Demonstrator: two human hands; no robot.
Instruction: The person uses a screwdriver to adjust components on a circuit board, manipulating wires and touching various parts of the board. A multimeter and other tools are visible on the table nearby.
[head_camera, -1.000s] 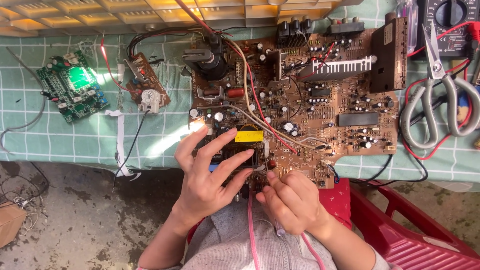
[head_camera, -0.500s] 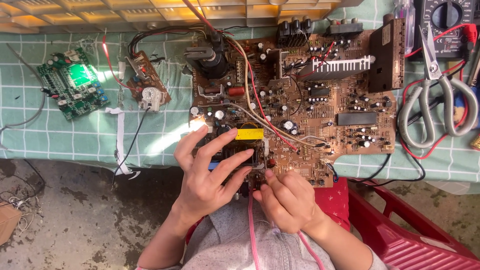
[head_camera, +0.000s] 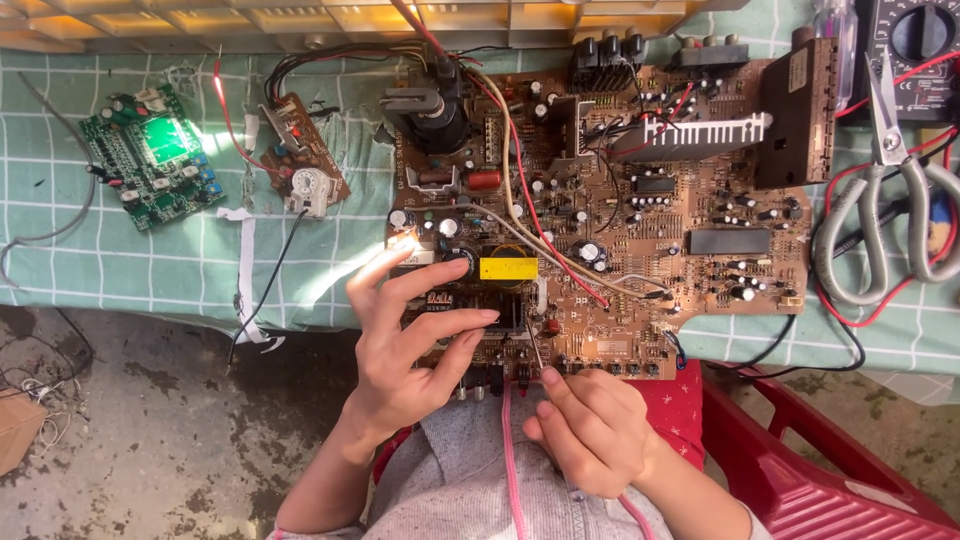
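Item: large brown circuit board (head_camera: 640, 230), lying flat on the table (head_camera: 120, 270), which is covered by a green checked cloth. The board's near edge sits under my fingers.

Left hand (head_camera: 400, 345): fingers (head_camera: 440, 320) spread wide and resting on the near left corner of the board, tips over a black component beside a yellow block (head_camera: 514, 268). It grips nothing.

Right hand (head_camera: 590, 430): fingers curled narrow, pinching a thin metal tool (head_camera: 536, 352) whose tip meets the board just beyond my knuckles. I cannot tell what kind of tool it is.

Beyond my left fingers, on the board: a black transformer (head_camera: 432, 110) with red and white leads. Beyond my right fingers: a ribbed silver heat sink (head_camera: 690, 135).

Far left of my left hand: a small green board (head_camera: 152, 155), well apart from the big one, and nearer in, a small brown board (head_camera: 305, 165) with a white part.

Far right of my right hand: grey-handled scissors (head_camera: 890, 200) lying over red leads, beside a black multimeter (head_camera: 915, 50).

Just right of my right wrist: a red plastic chair (head_camera: 800, 460).

Between my hands: a pink cord (head_camera: 512, 460) down my grey top.
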